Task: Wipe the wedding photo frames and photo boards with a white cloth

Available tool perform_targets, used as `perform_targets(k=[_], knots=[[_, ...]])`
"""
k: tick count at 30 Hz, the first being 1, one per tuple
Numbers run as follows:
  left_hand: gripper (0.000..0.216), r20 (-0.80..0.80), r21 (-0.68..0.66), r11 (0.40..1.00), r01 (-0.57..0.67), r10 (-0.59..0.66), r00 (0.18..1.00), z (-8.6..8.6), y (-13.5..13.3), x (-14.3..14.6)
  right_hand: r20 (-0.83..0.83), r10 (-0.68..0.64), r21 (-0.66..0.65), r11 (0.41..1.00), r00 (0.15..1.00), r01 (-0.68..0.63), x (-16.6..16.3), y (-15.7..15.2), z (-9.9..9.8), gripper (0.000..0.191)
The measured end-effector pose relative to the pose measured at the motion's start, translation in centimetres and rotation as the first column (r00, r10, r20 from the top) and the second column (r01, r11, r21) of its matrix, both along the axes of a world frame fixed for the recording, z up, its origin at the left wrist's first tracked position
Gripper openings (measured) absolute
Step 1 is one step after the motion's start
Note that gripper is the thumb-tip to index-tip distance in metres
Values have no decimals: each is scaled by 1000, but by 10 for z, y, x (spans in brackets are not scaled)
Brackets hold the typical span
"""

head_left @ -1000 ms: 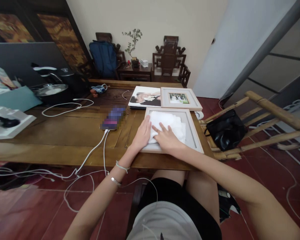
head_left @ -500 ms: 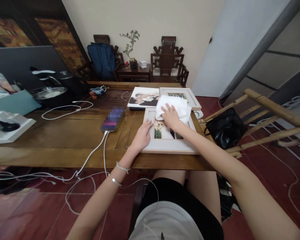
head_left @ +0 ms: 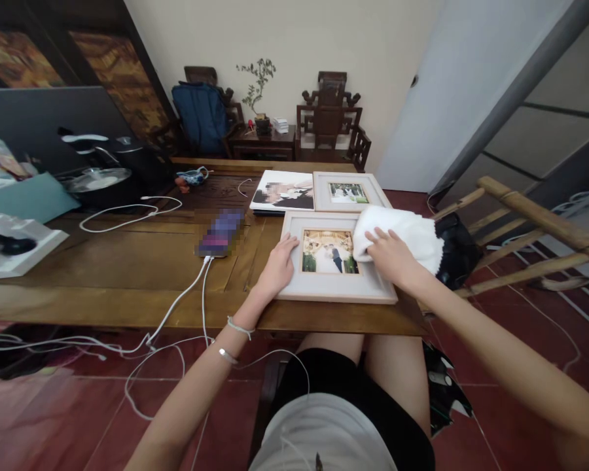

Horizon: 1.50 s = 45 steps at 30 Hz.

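As I look down through the head view, the left hand (head_left: 279,263) lies open on the near picture frame's (head_left: 334,288) left border, its fingers loosely spread. I have the right hand (head_left: 389,255) over a white cloth (head_left: 405,229) at the frame's right border, fingers bent on top; I cannot tell how firmly they grip. The cloth juts past the frame's right side, over the worktop's (head_left: 142,261) edge, towards a black bag (head_left: 455,252) beyond.

The frame lies flat at the worktop's right end, leaving me a narrow strip of wood before the near edge. On its far side, a second frame (head_left: 322,196) and a photo panel (head_left: 282,188) leave hardly any gap. To the left, I see bare wood up to the phone (head_left: 220,234), whose white cables (head_left: 182,296) drop over the near edge.
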<state>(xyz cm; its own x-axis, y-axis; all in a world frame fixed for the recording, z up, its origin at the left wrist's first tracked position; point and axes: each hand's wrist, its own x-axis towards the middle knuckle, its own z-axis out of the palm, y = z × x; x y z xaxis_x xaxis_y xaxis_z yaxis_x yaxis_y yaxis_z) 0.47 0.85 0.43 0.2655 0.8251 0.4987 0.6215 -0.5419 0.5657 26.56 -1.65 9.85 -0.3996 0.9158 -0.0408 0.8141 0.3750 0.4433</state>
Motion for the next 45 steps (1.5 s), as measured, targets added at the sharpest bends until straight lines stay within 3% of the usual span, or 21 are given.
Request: perform_targets(k=[3,6,14,17,26,30,34,41,45], knots=[[51,-17,6,1000,-2,2,1000,0,0,1,-7,69,-60,996,998,-69,2,-34,4,33],[54,-29,3,1000,5,-4,1000,1,0,0,-31,90,-86,992,995,-92,5,-42,6,34],[53,-49,-17,1000,2,-3,999,5,-3,-1,-58,95,33,995,994,-94,17,39,-8,38],[53,-43,-10,1000,-5,5,999,4,-2,-1,-61,128,22,992,990,-127,23,45,-10,39],[53,1,-4,1000,-9,9,1000,1,-1,0,-186,188,-112,971,964,-211,25,-63,0,43],[52,-9,-1,1000,-16,16,1000,1,0,1,-229,184,-148,964,956,-221,23,-76,5,45],[53,-16,-6,1000,-15,15,1000,1,0,0,-308,233,-180,938,922,-298,4,-67,6,44],[53,-29,-38,999,-21,19,999,8,-3,0,-398,399,-177,850,826,-496,-75,-48,-3,38],[53,-35,-30,999,-18,17,999,8,-4,0,-376,399,-150,865,837,-479,-76,-51,-3,35]])
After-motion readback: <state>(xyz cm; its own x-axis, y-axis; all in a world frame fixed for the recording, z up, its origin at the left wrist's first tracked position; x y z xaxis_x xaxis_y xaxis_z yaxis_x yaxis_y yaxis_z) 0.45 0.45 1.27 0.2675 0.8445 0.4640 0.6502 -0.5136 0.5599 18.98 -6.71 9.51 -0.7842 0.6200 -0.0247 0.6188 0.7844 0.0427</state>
